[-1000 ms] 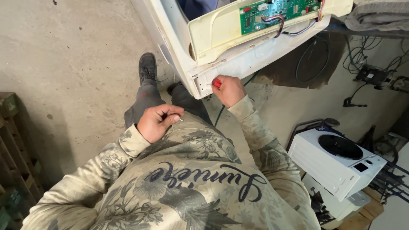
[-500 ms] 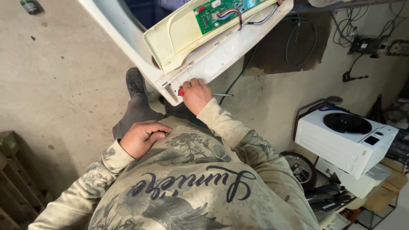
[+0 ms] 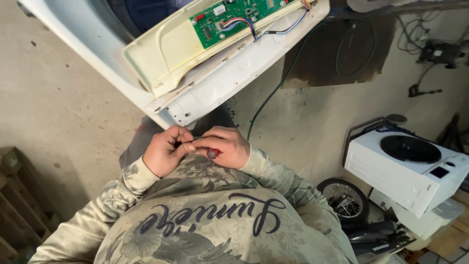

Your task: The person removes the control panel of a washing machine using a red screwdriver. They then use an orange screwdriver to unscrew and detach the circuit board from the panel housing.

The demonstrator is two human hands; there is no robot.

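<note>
Both hands have been drawn together in front of the chest since the earlier frame, where the right hand [image 3: 225, 146] was raised to the edge of the white appliance casing [image 3: 229, 80] and the left hand [image 3: 165, 150] was resting apart on the lap. The casing, tilted overhead, is now seen lower and larger in the view.

A bare, stained grey concrete floor [image 3: 63, 107] is spread beneath everything, with a dark patch under the casing's far side. One cream plastic control panel [image 3: 166, 54] is seen lying open against the casing, carrying one green circuit board [image 3: 234, 17] with coloured wires. One green cable [image 3: 273, 93] is trailed across the floor. One white boxy machine with a round dark opening [image 3: 405, 164] is stood to the right, and one small spoked wheel [image 3: 344, 200] lies just beside it. Slatted wooden pallets [image 3: 19, 200] are stacked at the left edge.

One red-handled screwdriver [image 3: 213, 153] is gripped in the right hand, fingers curled narrowly around it, only the handle's end being visible. The left hand is closed loosely, its fingertips touching the right hand's fingers; what it pinches cannot be told.
</note>
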